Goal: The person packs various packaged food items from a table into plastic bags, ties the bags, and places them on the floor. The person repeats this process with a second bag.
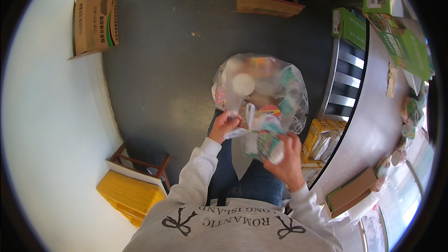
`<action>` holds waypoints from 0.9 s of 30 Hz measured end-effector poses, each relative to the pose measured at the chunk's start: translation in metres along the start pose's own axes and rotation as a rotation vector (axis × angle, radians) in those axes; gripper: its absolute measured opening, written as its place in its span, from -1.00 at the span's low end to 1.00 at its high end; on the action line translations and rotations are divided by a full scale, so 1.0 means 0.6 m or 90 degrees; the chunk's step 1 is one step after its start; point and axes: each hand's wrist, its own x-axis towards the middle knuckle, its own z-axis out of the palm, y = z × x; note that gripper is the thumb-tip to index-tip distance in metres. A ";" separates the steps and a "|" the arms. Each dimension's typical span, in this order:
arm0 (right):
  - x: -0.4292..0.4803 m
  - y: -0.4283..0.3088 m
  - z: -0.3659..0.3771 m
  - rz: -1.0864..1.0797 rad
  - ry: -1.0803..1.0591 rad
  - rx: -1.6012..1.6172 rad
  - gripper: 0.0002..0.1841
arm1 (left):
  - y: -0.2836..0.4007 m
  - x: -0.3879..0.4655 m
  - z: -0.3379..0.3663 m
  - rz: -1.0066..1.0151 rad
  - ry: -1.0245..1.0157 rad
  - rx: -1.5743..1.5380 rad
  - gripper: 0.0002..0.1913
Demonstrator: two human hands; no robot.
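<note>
A large clear plastic bag (297,87) bulges in front of my legs, with several packaged items inside, among them a round white item and orange and green packets. My left hand (225,126) pinches the gathered plastic at the bag's near left side. In my right hand (288,161) is a small plastic-wrapped packet (267,143) with green and white parts, held at the bag's near edge. Motion blurs the packet and the bag's contents, so their exact kind is unclear. A round red and yellow label (270,109) shows just beyond the packet.
Right of me, a yellow crate (309,136) stands below a long counter (353,126) bearing boxes. An open cardboard box (269,5) lies on the far floor. Another carton (96,21) stands by the left wall; yellow folded material (129,189) sits near a wooden stool frame (143,162).
</note>
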 end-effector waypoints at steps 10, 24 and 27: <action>0.233 0.165 0.242 -0.060 0.007 -0.419 -0.24 | 0.002 -0.025 0.000 0.025 0.045 0.108 -0.81; -0.092 0.239 -0.237 0.140 0.041 0.405 -0.70 | -0.165 -0.019 -0.101 -0.183 0.309 0.270 -0.57; -0.168 0.420 -0.444 0.227 0.486 0.136 -0.75 | -0.175 0.004 -0.049 -0.187 0.310 0.334 -0.55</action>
